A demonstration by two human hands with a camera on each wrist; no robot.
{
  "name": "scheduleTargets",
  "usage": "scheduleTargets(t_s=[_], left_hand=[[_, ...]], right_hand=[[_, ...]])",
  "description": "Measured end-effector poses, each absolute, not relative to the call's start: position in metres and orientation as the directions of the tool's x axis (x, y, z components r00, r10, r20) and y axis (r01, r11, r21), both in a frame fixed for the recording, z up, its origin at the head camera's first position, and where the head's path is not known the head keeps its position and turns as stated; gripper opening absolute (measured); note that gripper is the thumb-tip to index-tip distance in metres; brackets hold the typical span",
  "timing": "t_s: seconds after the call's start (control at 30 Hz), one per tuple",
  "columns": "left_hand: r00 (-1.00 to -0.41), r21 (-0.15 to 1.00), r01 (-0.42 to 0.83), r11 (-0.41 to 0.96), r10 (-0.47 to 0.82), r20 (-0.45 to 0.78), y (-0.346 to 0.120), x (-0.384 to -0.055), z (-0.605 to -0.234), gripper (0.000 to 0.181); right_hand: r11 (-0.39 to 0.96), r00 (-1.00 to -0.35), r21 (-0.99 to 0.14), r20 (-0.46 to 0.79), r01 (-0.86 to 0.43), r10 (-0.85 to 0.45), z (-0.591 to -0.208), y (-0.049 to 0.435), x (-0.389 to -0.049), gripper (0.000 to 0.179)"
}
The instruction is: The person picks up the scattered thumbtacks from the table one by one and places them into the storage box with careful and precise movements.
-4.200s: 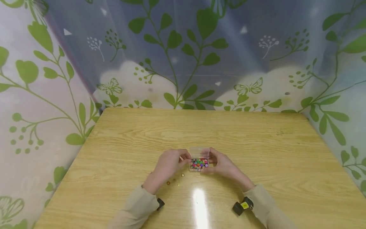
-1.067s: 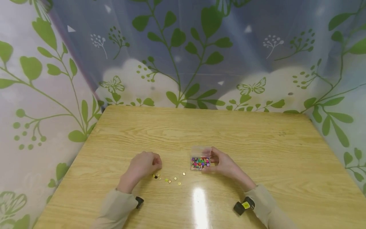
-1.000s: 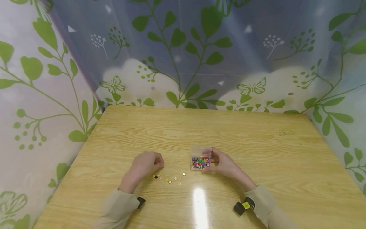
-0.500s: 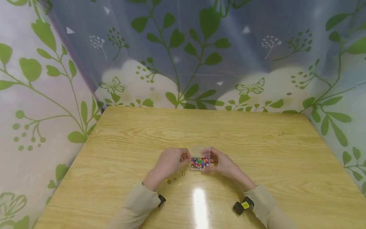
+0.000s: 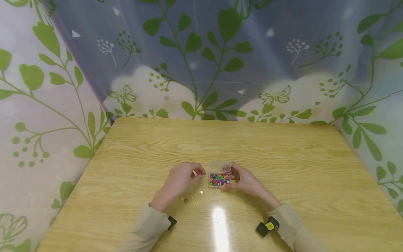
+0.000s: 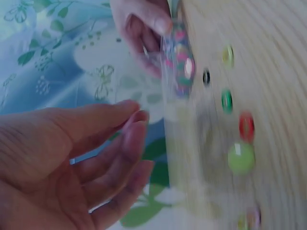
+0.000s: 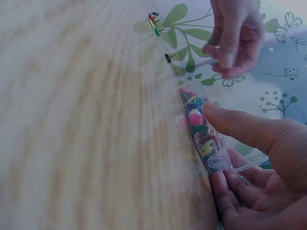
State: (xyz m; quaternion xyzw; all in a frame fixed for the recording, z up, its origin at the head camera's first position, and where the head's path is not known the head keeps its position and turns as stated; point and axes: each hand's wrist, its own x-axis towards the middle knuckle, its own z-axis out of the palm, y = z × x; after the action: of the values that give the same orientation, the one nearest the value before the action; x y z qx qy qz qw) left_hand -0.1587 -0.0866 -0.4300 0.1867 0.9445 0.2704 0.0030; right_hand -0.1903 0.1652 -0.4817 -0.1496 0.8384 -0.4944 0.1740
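Observation:
A small clear plastic box (image 5: pixel 209 185) of colourful thumbtacks (image 5: pixel 220 180) stands on the table, its transparent lid (image 5: pixel 217 166) raised at the back. My right hand (image 5: pixel 248 181) grips the box by its right side, thumb at the front and fingers behind, as the right wrist view also shows. Just left of the box hovers my left hand (image 5: pixel 177 179). In the left wrist view its thumb and forefinger tips come together while the other fingers curve loosely; whether a thumbtack is between them I cannot see. Several loose thumbtacks, among them a red one (image 6: pixel 246 126) and a light green one (image 6: pixel 241 158), lie on the table.
The wood-grain table (image 5: pixel 267 150) reaches back to a leaf-patterned curtain (image 5: pixel 204 87), which also hangs along both sides. A bright light reflection (image 5: pixel 220 227) lies near the front. Black wrist cameras, such as the right one (image 5: pixel 266 226), sit below my sleeves.
My left hand was out at the left above the loose thumbtacks, went right to the box's edge, and has now drawn slightly back left. My right hand keeps its hold on the box.

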Motion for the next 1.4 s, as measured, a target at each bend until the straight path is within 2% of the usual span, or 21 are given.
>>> scheduleTargets(t_s=[0.2, 0.5, 0.7, 1.0, 1.4], left_hand=[[-0.936, 0.529, 0.302, 0.793, 0.353, 0.006, -0.115, -0.149, -0.431, 0.011], [-0.884, 0.579, 0.318, 0.75, 0.455, -0.104, -0.119, -0.142, -0.443, 0.016], [-0.884, 0.556, 0.351, 0.753, 0.463, -0.07, -0.115, -0.141, -0.447, 0.018], [-0.915, 0.472, 0.382, 0.794, 0.395, 0.077, -0.099, -0.151, -0.441, 0.013], [-0.901, 0.505, 0.418, 0.756, 0.415, 0.125, -0.067, -0.162, -0.436, 0.005]], right_hand=[[0.474, -0.896, -0.877, -0.145, -0.081, -0.421, -0.482, 0.164, -0.189, 0.067], [0.46, -0.891, -0.883, -0.131, -0.095, -0.435, -0.48, 0.165, -0.188, 0.069], [0.46, -0.891, -0.883, -0.132, -0.093, -0.434, -0.481, 0.166, -0.189, 0.069], [0.458, -0.892, -0.883, -0.126, -0.099, -0.435, -0.479, 0.166, -0.188, 0.068], [0.456, -0.889, -0.882, -0.112, -0.116, -0.444, -0.482, 0.165, -0.19, 0.065]])
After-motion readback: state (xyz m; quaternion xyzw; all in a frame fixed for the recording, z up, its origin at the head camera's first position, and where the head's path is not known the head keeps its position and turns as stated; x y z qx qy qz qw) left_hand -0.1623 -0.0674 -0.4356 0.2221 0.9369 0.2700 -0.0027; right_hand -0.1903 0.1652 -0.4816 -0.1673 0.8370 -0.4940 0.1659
